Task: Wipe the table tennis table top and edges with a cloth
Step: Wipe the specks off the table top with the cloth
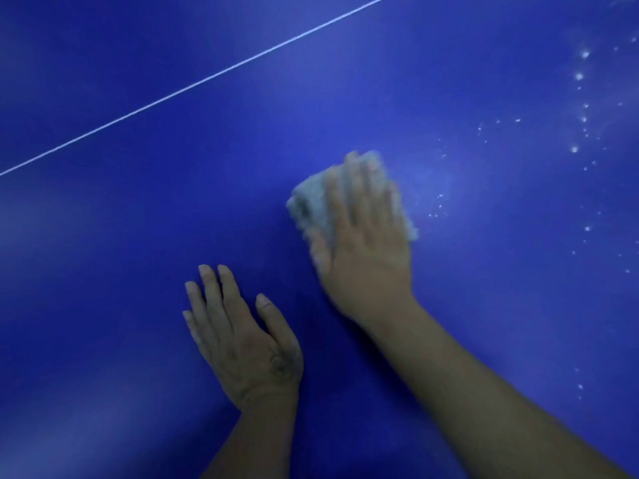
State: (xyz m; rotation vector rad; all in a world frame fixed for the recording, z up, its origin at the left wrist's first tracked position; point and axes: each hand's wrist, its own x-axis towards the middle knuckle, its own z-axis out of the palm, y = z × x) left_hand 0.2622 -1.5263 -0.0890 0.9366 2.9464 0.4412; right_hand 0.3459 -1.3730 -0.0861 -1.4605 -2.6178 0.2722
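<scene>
Right arm: the bare forearm is stretching diagonally from the bottom right corner toward the middle of the blue table (pixel 138 236), with the right hand (pixel 363 250) lying palm down, back of the hand facing the camera. It's looking pretty blurry, so fine detail is hard to make out.

Left arm: this one is reaching up from the bottom edge, and the left hand (pixel 238 337) is resting flat on the bare table, just below and to the left of the right hand, not touching it.

Cloth: the cloth (pixel 311 205) is sitting near the middle of the tabletop, right under the right hand. It's looking pale grey-white, fluffy and bunched into a rough wad, and it's sticking out past the fingertips, on the thumb side and a little on the pinky side.

Right fingers: they're lying straight and slightly fanned over the cloth, pressing it down onto the table rather than curling round it. Where the thumb is sitting, I honestly can't tell because of the blur.

Left fingers: they're lying straight and close together, with the thumb angling a bit apart, all of it pressing on the table and holding nothing.

Table surface: a thin white line (pixel 207 79) is running diagonally across the upper left, well apart from both hands, and white specks (pixel 584 108) are dotting the right side, with a few showing just beside the cloth.
</scene>
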